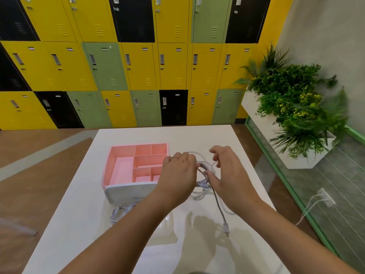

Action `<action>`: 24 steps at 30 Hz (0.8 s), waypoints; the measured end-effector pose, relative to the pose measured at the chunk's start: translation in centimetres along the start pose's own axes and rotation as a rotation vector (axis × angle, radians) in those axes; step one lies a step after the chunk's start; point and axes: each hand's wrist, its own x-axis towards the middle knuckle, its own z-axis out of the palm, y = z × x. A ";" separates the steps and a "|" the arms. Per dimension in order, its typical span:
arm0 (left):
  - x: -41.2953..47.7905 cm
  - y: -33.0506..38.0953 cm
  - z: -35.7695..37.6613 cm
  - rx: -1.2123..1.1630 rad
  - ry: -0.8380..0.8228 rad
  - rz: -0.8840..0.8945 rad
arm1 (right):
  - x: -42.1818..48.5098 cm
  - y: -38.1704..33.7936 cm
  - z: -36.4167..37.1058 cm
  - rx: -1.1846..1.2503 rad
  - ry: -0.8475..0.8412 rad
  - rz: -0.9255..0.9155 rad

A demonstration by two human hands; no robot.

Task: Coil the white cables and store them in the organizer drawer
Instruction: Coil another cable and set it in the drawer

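Observation:
A pink organizer (120, 165) with several compartments and a white front stands on the white table (83, 224). Right of it lies a loose bundle of white cables (203, 169). My left hand (178, 173) grips the looped part of that bundle from the left. My right hand (223, 171) hovers over the same loops, thumb touching a strand, fingers curled. One cable end with a plug (225, 227) trails toward me. A second white cable (118, 211) lies coiled in front of the organizer, partly hidden by my left forearm.
Yellow, green and black lockers (138, 66) line the far wall. A white planter with green plants (292, 107) stands at the right behind a glass partition (325, 194). The table's right edge runs close to the glass.

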 end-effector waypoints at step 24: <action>0.3 1.1 0.7 -0.786 -0.224 -0.275 | -0.1 2.5 1.7 -0.130 -0.022 -0.236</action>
